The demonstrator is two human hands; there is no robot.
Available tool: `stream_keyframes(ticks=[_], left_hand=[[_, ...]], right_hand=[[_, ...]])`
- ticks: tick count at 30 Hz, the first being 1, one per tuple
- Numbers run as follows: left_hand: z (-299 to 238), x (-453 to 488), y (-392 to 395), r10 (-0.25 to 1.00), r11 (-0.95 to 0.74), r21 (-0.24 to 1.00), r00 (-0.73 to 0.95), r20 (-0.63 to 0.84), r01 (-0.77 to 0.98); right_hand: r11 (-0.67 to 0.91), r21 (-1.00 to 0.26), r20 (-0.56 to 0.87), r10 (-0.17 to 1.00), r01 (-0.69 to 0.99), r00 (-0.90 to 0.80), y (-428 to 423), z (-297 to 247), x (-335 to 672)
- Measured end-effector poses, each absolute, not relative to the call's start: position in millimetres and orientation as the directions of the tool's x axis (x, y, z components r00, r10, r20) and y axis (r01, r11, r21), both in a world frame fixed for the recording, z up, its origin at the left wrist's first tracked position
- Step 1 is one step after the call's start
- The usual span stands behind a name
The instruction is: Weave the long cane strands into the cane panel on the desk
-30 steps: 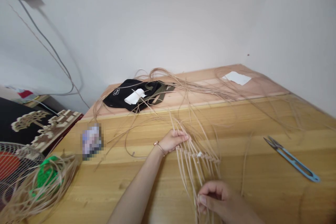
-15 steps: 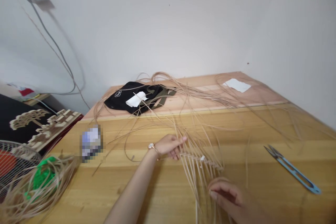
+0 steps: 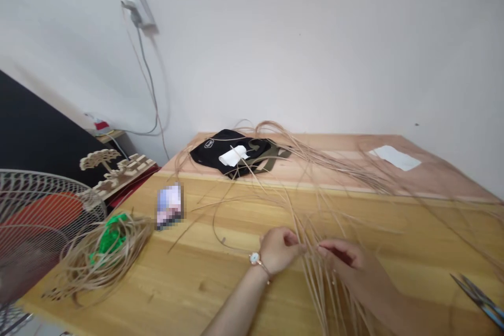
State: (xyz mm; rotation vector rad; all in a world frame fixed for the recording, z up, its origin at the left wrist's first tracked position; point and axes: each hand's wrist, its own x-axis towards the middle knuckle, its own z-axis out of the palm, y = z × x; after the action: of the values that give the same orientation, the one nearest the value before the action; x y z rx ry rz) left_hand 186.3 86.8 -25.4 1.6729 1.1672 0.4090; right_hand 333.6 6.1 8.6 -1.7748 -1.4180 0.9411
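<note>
A loose fan of thin tan rattan strands point(image 3: 317, 289) runs away from me over the wooden table, joined by a woven row that the hands now mostly cover. My left hand point(image 3: 280, 250), with a watch point(image 3: 255, 259) on its wrist, pinches the strands at the left edge of that row. Just across from it, my right hand point(image 3: 348, 262) has thumb and forefinger closed on the strands, its fingertips close to the left ones. Which single strand each holds is too blurred to tell. Blue thread snips point(image 3: 480, 299) lie at the right.
On the table's far side lie a black cloth bag point(image 3: 208, 153), a white paper piece point(image 3: 233, 156) and another paper sheet point(image 3: 396, 157). A coiled rattan bundle point(image 3: 84, 273) with green wrapping sits at the left, near a fan point(image 3: 43, 220) and a wooden model point(image 3: 118, 176).
My view has swung left. My right hand has moved up and left from the strands' lower right to meet my left hand at the woven row.
</note>
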Motion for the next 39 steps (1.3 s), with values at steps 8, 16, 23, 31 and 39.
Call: stream_keyframes(ticks=[8,16,23,31,39], left_hand=[[-32.5,188.5,81.0,0.914,-0.082,0.919,0.397,-0.086,0.386],[-37.3,183.8,83.7,0.936,-0.054,0.963,0.350,-0.044,0.265],[-33.8,182.7,85.1,0.925,0.098,0.988,0.356,-0.134,0.118],[-35.9,182.1,86.0,0.945,0.096,0.993,0.306,-0.113,0.069],[-39.4,182.3,88.0,0.959,0.125,0.986,0.241,-0.149,0.111]], right_hand=[[0.134,-0.738,0.098,0.991,0.661,-0.091,44.1,5.2,328.2],[0.168,-0.733,0.067,0.982,0.659,-0.176,58.3,-2.5,329.4],[0.041,-0.815,-0.041,0.991,0.578,-0.127,55.8,-5.0,328.7],[-0.021,-0.861,-0.093,0.989,0.509,-0.116,52.2,-2.5,325.0],[-0.017,-0.829,-0.098,0.989,0.559,-0.115,49.9,0.7,318.0]])
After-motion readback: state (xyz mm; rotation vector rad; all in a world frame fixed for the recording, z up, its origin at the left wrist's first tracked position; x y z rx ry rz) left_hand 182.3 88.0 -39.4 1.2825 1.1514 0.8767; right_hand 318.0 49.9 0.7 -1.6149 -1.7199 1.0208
